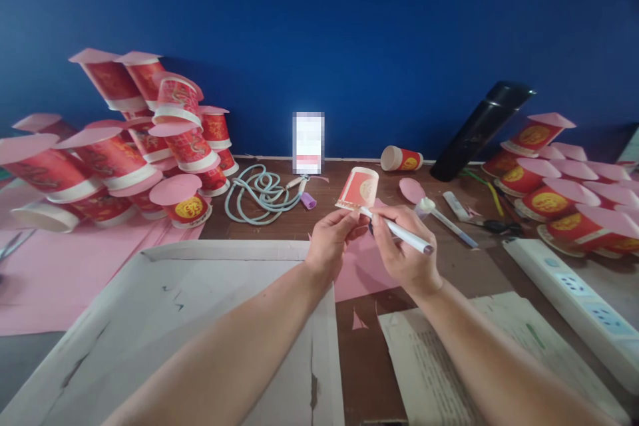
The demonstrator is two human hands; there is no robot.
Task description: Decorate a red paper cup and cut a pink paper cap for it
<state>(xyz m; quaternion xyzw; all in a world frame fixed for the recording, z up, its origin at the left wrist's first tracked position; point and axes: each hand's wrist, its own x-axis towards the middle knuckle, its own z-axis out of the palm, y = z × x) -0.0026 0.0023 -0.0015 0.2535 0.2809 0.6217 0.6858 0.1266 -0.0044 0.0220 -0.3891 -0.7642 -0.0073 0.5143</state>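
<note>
A red paper cup (359,188) with a round gold design is held upside down above the table's middle. My left hand (330,245) is closed on the cup, with thumb and fingers at its patterned rim. In my right hand (407,249) is a white marker pen (407,236), its back end pointing to the lower right. The pen's front end meets the cup near the rim by my left thumb; the exact tip is too small to make out. Pink paper (357,273) lies beneath both hands.
Stacked red cups with pink paper discs (107,153) stand left, more cups (549,203) right. A white tray (150,256), coiled cable (257,193), lit phone (308,143), lying cup (402,158), black flask (479,130), power strip (569,299) and cardboard (424,366) surround my hands.
</note>
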